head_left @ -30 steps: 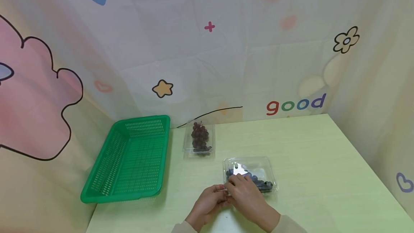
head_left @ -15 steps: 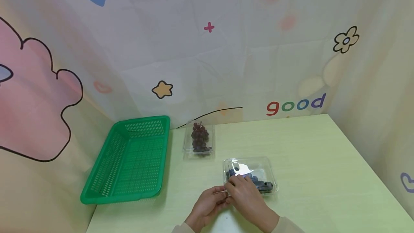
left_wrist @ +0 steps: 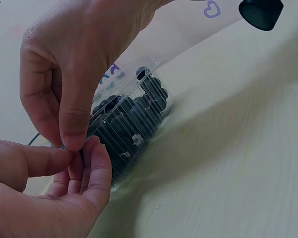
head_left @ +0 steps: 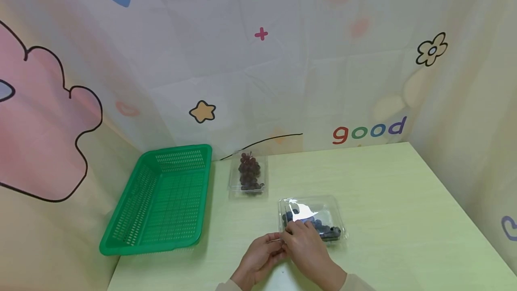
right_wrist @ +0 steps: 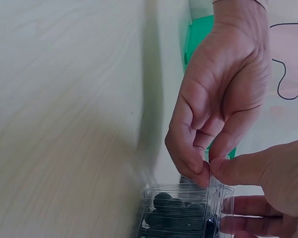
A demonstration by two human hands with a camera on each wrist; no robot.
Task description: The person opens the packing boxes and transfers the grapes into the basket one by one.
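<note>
A clear plastic clamshell box [head_left: 329,205] holding dark blue round fruit [head_left: 332,233] sits on the table in front of me. My left hand [head_left: 258,257] pinches its near left corner between thumb and fingers. At the same corner my right hand [head_left: 308,250] pinches the lid's edge with thumb and fingertips, its back covering part of the box in the head view. Both sets of fingertips meet there in the left wrist view, beside the ribbed wall of the box [left_wrist: 134,124]. What lies right between the fingertips is mostly hidden.
A second clear box [head_left: 263,169] with a bunch of dark red grapes [head_left: 249,172] stands at the back, near the wall cloth. On the left is a green perforated plastic basket [head_left: 206,201]. A small black object [left_wrist: 260,14] shows at the top of the left wrist view.
The hands shift only slightly at the box corner, fingertips staying together. The box, the grapes and the basket keep their places.
</note>
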